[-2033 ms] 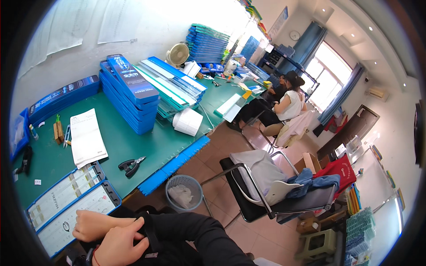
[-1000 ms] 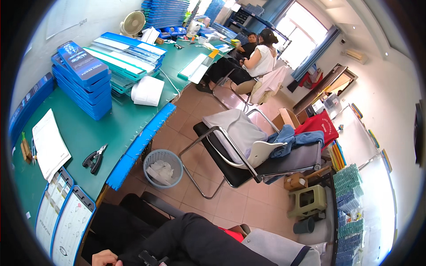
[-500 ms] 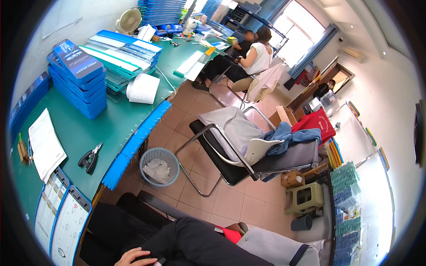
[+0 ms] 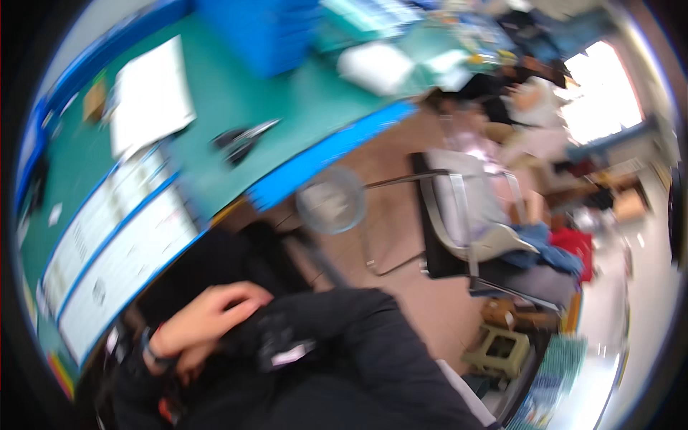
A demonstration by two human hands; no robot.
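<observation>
My left hand [image 4: 215,317] reaches in from the lower left over my dark-clothed lap, a dark band around its wrist. Its fingers point right, with the thumb apart and nothing visible in them. Below it shows a second patch of skin, seemingly part of my right hand [image 4: 192,360], mostly covered and smeared by motion. Right of the hands, a small dark item with a pale patch [image 4: 290,354] lies against my clothing, apart from the fingers. Beyond, on the green table [image 4: 215,93], lie black-handled pliers [image 4: 242,142] and two blue-edged white panels [image 4: 129,265].
White paper [image 4: 152,97] and blue stacked trays [image 4: 261,36] are on the table. A pale blue waste basket [image 4: 331,202] stands on the floor beside a black chair [image 4: 494,276] with clothes over it. A greenish stool [image 4: 499,351] is farther right. People sit at the far end.
My view has swung left and downward, so the table and chair shift right and up. My left hand and wrist now show more fully, higher in the picture. The scene is blurred.
</observation>
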